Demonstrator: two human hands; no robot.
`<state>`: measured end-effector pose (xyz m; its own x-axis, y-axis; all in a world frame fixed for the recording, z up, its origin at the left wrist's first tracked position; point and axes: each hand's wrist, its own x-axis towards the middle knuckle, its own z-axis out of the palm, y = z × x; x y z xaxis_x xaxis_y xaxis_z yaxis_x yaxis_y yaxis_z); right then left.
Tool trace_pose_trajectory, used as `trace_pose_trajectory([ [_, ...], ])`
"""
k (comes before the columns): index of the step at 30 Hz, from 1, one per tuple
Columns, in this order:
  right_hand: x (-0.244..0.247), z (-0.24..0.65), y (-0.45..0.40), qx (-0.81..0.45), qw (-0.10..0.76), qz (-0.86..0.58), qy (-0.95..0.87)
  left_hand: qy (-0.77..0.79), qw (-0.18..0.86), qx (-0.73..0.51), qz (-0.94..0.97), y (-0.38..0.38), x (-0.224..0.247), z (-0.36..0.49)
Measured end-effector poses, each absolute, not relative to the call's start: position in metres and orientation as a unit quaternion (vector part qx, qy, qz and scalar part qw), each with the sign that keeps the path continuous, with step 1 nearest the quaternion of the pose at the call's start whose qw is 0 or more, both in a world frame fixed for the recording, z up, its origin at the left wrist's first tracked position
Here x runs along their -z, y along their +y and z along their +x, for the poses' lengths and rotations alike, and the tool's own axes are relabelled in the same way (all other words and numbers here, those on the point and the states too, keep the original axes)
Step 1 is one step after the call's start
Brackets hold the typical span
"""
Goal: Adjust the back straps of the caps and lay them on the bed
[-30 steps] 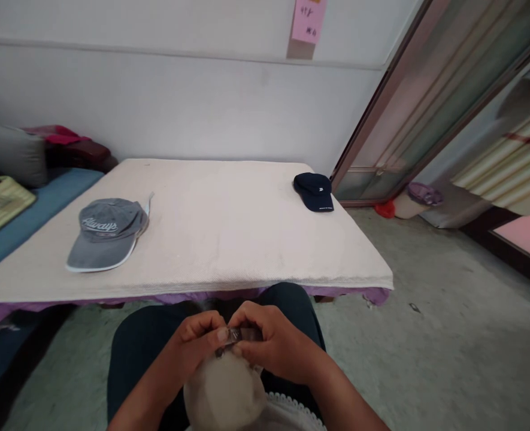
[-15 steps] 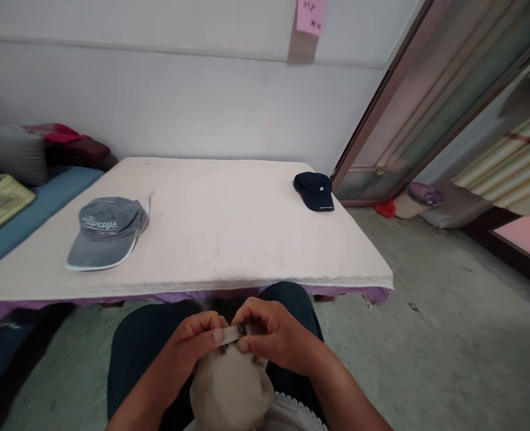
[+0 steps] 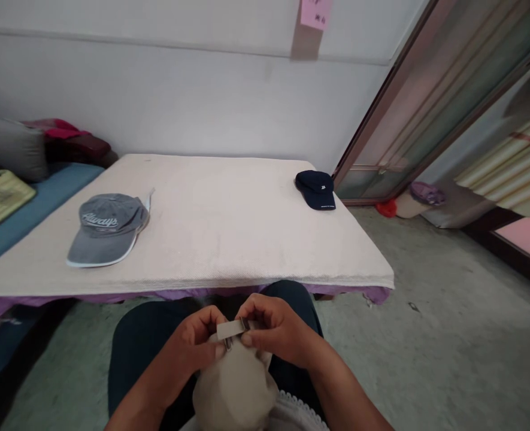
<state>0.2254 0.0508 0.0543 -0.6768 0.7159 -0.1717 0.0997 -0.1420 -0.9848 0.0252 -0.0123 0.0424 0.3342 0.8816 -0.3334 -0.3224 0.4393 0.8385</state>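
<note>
A beige cap (image 3: 235, 389) rests in my lap, its back strap (image 3: 230, 329) towards the table. My left hand (image 3: 197, 341) pinches the cap's edge near a small metal piece at the left of the strap. With thumb and fingers, my right hand (image 3: 276, 329) grips the strap at its metal buckle (image 3: 245, 324). The strap's flat end sticks out leftward between the two hands. Parts of the cap are hidden under my fingers.
A grey cap (image 3: 107, 230) lies on the left of the cream-covered table (image 3: 220, 227), a navy cap (image 3: 315, 190) at its right edge. Blue bedding and a grey pillow (image 3: 11, 143) are at left; a bin (image 3: 411, 202) stands at right.
My left thumb has moved off the strap and down towards the metal piece, so the strap's end now shows. The view has shifted slightly.
</note>
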Motion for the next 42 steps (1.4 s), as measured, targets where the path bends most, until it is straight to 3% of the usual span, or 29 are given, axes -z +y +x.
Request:
trace_pose_trajectory([
  [42,-0.0495,0.2227,0.0497,-0.702,0.25,-0.314,-0.589,0.4,0.755,-0.449,0.262,-0.0115,-0.0469,0.0286],
])
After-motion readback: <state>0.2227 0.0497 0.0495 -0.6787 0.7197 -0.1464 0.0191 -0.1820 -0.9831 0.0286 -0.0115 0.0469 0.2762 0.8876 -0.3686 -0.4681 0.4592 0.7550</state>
